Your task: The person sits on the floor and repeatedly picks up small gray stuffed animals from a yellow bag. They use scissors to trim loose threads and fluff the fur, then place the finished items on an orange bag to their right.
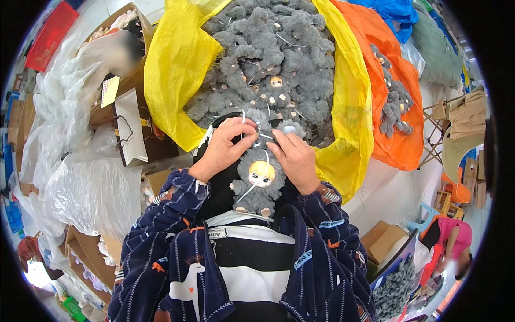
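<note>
On my lap lies a grey plush doll (pixel 247 194) with a yellow-haired face (pixel 262 173) and small pale hands and feet. A thin white strip (pixel 247 190) runs loosely across its front. Above the doll's head, my left hand (pixel 228 144) is closed, thumb and fingers pinching a thin white plastic strip (pixel 243 115). My right hand (pixel 295 160) faces it from the other side, its bent fingertips closed by another short white strip end and grey fur. Just past the right fingers shows a smooth pale grey round piece (pixel 289 130) in fur. The fingertips partly hide what they grip.
Ahead, a large open yellow sack (pixel 351 107) holds a heap of grey plush dolls (pixel 284 53). An orange sack (pixel 394 145) with more plush lies to the right. Clear plastic bags (pixel 96 188) and cardboard boxes stand left. Another person (pixel 456 241) is at the lower right.
</note>
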### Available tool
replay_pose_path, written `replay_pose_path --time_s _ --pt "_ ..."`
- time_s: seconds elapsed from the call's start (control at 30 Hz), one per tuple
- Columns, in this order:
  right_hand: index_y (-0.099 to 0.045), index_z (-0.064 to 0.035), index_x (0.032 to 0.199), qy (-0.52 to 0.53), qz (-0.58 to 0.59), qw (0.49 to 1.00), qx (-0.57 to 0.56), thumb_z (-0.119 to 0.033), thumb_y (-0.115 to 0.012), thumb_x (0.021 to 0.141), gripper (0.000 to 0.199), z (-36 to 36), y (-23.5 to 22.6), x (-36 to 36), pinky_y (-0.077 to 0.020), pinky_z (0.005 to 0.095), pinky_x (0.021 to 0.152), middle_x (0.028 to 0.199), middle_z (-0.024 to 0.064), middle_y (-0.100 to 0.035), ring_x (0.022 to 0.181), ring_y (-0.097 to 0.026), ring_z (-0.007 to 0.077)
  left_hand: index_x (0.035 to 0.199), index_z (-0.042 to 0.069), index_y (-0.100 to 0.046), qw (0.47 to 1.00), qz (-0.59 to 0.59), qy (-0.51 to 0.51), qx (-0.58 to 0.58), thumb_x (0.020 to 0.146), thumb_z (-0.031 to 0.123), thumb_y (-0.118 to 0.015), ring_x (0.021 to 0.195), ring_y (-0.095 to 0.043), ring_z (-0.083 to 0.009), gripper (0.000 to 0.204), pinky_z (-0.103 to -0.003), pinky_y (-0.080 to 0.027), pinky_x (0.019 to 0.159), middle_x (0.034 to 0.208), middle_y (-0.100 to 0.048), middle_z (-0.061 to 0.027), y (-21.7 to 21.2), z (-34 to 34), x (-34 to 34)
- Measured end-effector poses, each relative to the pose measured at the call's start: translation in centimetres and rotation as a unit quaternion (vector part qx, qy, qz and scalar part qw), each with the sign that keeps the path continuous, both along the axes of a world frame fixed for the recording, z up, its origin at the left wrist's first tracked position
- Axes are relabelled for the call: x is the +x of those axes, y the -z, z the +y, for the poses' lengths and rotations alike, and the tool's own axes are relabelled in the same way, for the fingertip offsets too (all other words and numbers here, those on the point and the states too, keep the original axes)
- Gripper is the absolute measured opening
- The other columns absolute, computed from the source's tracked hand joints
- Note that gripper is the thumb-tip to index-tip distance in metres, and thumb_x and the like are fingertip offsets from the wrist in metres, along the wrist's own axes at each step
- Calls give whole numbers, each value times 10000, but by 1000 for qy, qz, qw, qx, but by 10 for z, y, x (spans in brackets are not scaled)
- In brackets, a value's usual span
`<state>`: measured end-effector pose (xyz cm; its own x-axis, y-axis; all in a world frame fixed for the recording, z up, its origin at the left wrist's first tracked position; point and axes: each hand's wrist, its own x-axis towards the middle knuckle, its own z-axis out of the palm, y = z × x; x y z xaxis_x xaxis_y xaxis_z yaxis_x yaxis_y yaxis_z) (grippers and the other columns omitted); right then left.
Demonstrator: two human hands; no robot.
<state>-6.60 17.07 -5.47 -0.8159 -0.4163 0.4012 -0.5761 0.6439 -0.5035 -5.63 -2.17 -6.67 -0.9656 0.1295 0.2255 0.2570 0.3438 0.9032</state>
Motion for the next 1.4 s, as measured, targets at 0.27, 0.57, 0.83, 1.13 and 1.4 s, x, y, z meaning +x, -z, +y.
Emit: replay_pose_path --time_s 0.27,0.57,0.83,1.13,1.4 --pt "-610 -37 954 21 -90 993 -78 -156 -650 759 232 -1 14 -1 -424 322 505 684 89 -533 572 -537 239 848 32 -596 998 -42 20 45 781 72 -622 930 -536 -189 82 -283 -407 817 984 -587 -73 5 -6 3" --pt "-607 -66 924 -68 -77 995 17 -207 -660 735 242 -2 -7 -1 -440 316 550 701 67 -534 652 -557 219 803 23 -594 997 -42 -43 42 776 97 -628 870 -539 -210 86 -302 -413 782 857 -574 -80 8 -16 11" --pt "-587 -77 923 -91 -57 993 58 -218 -634 755 224 -4 -6 -6 -434 328 543 707 58 -518 650 -556 220 792 9 -577 998 -49 -29 27 795 69 -620 836 -522 -156 74 -258 -400 772 841 -553 -51 10 -18 12" --pt "-589 -81 882 -96 -51 992 71 -216 -633 754 191 -10 -4 -9 -429 328 537 685 53 -503 635 -549 219 800 3 -591 997 -68 -17 29 796 75 -621 812 -516 -143 77 -250 -397 752 824 -549 -44 7 -18 13" --pt "-605 -77 906 -107 -82 990 42 -218 -636 754 209 -2 -5 -12 -435 320 535 724 56 -540 654 -566 229 807 -5 -597 992 -99 -34 74 802 82 -619 822 -512 -133 90 -242 -391 757 833 -548 -41 7 -19 13"
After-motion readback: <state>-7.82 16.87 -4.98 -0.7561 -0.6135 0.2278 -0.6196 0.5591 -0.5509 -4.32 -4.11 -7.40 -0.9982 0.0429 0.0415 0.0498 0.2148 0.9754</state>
